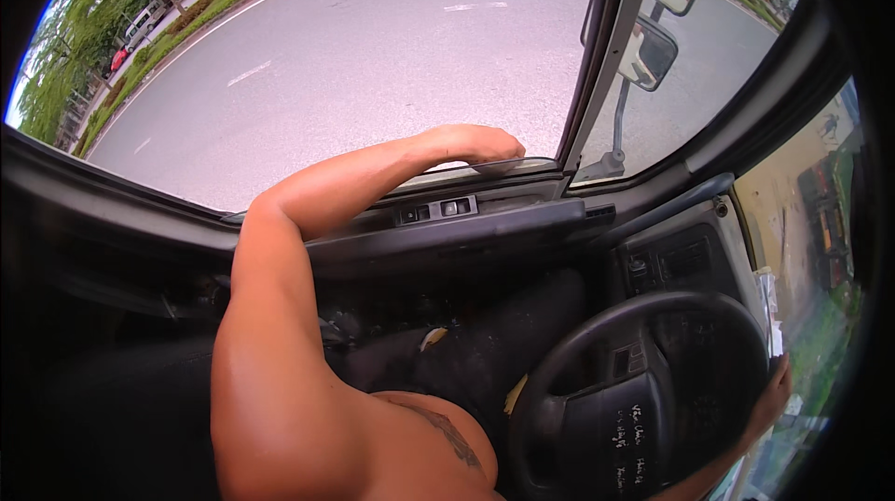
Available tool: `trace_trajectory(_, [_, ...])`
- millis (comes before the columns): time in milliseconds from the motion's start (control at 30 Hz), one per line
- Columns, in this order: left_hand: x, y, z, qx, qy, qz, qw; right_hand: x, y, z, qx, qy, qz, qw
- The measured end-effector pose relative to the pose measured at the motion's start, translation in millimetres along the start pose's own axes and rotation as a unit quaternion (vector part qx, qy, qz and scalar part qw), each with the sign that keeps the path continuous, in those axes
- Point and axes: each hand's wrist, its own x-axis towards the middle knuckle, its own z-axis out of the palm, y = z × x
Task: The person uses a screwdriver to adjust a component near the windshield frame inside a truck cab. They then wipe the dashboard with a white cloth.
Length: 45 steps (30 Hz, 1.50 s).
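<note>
My left arm is bent and lies along the sill of the open side window. My left hand (494, 144) droops over the sill near the edge of the window glass (536, 164), and its fingers are mostly hidden. A black steering wheel (643, 308) stands at the lower right, with pale handwriting across its hub. At the wheel's right rim is my right hand (772, 396), closed on it and partly hidden. Below the left forearm, a panel of window switches (436, 210) is set into the door.
Side mirrors (650, 52) stand outside beyond the window post (597, 63). A grey road (373, 54) fills the window, with a planted median and parked vehicles at the far left. The windscreen (792, 184) lies at the right. The dashboard (685, 254) is behind the wheel.
</note>
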Motion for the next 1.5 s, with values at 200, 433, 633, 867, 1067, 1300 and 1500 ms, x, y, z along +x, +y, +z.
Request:
trace_trajectory(200, [-0.7, -17.0, 9.5, 0.027, 0.073, 0.038, 0.996, 8.7, -44.1, 1.0, 0.042, -0.03, -0.05, 0.997])
trace_trajectory(433, [12.8, -16.1, 10.4, 0.041, 0.05, 0.086, 0.994, 58.3, -13.8, -56.7, 0.007, -0.073, 0.081, 0.994])
trace_trajectory(633, [-31.2, 10.9, -5.0, 0.154, 0.271, 0.031, 0.95, 71.7, 19.9, -56.2, -0.045, -0.109, -0.06, 0.991])
trace_trajectory(867, [-91.3, 265.2, 44.0, 0.114, 0.44, 0.316, 0.833, -33.5, -100.0, -58.2, 0.198, -0.098, -0.233, 0.947])
trace_trajectory(1067, [-28.3, 358.1, 97.5, 0.071, 0.4, 0.381, 0.83, -67.2, -133.2, -53.2, 0.307, -0.255, -0.291, 0.87])
trace_trajectory(1300, [32.4, 360.1, 112.9, 0.004, 0.398, 0.378, 0.836, 83.2, 51.2, -78.2, -0.135, -0.085, -0.099, 0.982])
trace_trajectory(1500, [65.1, 404.2, 102.2, -0.001, 0.339, 0.397, 0.853, 126.1, 141.7, -51.1, -0.316, -0.242, 0.03, 0.917])
